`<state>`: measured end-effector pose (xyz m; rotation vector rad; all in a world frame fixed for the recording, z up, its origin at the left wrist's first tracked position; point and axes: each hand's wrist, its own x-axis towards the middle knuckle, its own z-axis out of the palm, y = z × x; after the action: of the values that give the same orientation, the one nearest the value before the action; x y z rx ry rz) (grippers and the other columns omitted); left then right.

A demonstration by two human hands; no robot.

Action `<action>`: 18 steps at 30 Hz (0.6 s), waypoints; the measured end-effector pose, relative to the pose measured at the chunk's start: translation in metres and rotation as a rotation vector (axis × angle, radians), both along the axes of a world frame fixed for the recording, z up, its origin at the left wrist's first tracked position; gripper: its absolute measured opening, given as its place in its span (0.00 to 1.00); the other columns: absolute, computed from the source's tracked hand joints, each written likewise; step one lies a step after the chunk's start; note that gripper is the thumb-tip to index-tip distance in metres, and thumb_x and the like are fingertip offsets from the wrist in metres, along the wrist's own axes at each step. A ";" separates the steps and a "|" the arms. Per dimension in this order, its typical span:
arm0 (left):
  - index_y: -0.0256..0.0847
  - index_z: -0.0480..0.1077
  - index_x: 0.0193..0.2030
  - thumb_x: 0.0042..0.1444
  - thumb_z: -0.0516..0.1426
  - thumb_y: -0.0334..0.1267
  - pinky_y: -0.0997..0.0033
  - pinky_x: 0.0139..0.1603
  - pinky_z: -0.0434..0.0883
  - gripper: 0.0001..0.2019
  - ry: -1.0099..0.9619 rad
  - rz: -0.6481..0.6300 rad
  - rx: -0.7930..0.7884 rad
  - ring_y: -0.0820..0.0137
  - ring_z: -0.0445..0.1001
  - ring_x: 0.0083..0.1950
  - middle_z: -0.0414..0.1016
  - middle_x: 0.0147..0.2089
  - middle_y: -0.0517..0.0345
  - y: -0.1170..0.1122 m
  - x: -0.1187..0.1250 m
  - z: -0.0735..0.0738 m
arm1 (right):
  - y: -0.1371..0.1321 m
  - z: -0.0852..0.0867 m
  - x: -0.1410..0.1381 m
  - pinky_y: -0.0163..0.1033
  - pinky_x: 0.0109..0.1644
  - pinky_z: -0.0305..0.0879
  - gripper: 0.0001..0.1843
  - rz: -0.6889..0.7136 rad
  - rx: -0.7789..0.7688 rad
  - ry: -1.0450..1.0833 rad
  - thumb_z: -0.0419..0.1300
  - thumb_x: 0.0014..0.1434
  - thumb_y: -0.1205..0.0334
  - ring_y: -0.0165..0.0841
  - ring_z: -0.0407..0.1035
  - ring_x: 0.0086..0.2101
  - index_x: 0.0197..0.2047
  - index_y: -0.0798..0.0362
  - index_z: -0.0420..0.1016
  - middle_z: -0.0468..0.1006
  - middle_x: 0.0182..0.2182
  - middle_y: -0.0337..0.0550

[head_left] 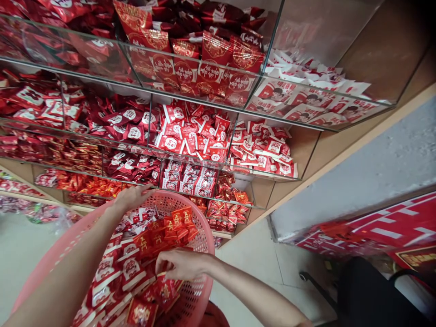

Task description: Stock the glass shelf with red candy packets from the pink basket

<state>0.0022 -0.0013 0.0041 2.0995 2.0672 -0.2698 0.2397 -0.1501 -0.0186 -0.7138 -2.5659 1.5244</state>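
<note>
The pink basket (204, 222) is heaped with red sweet packets (136, 259), left hand (131, 197) curled over its far rim, right hand (182, 263) pinching packets inside; shelf bins (190, 136) look full.

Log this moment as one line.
left hand: on pink basket rim | right hand: curled on red packets in basket | behind: glass shelves

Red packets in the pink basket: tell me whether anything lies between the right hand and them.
Nothing visible does. The right hand touches the red packets inside the pink basket; the left hand is at its far rim.
</note>
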 end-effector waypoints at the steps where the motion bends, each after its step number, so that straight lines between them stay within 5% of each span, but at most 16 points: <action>1: 0.53 0.58 0.65 0.54 0.38 0.63 0.55 0.49 0.68 0.35 -0.004 0.003 0.004 0.51 0.74 0.51 0.77 0.51 0.47 0.000 0.000 0.000 | 0.000 -0.004 -0.006 0.26 0.34 0.62 0.11 0.051 0.032 -0.041 0.58 0.54 0.71 0.26 0.70 0.35 0.42 0.54 0.71 0.76 0.37 0.37; 8: 0.52 0.59 0.65 0.53 0.38 0.64 0.55 0.47 0.69 0.36 -0.018 0.010 0.007 0.50 0.74 0.51 0.77 0.51 0.47 0.004 -0.003 -0.006 | -0.017 -0.013 -0.040 0.24 0.40 0.63 0.15 0.295 0.172 -0.116 0.54 0.57 0.74 0.27 0.72 0.41 0.46 0.58 0.73 0.79 0.43 0.41; 14: 0.53 0.57 0.66 0.54 0.39 0.64 0.56 0.47 0.69 0.36 0.001 -0.012 0.027 0.51 0.75 0.49 0.77 0.51 0.46 0.005 -0.006 -0.010 | -0.036 -0.013 -0.043 0.32 0.32 0.68 0.11 0.247 0.540 -0.240 0.54 0.60 0.67 0.33 0.74 0.39 0.46 0.50 0.72 0.79 0.43 0.39; 18: 0.55 0.56 0.66 0.53 0.39 0.64 0.56 0.47 0.69 0.35 0.019 -0.020 0.025 0.51 0.75 0.49 0.77 0.50 0.47 0.005 -0.007 -0.012 | -0.053 -0.027 -0.039 0.36 0.40 0.70 0.05 0.194 0.704 -0.192 0.56 0.60 0.67 0.32 0.71 0.44 0.34 0.48 0.72 0.77 0.46 0.34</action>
<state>-0.0053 0.0038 -0.0084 2.1413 2.0718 -0.2687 0.2008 -0.2034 -0.0461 -0.5409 -3.0790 0.4933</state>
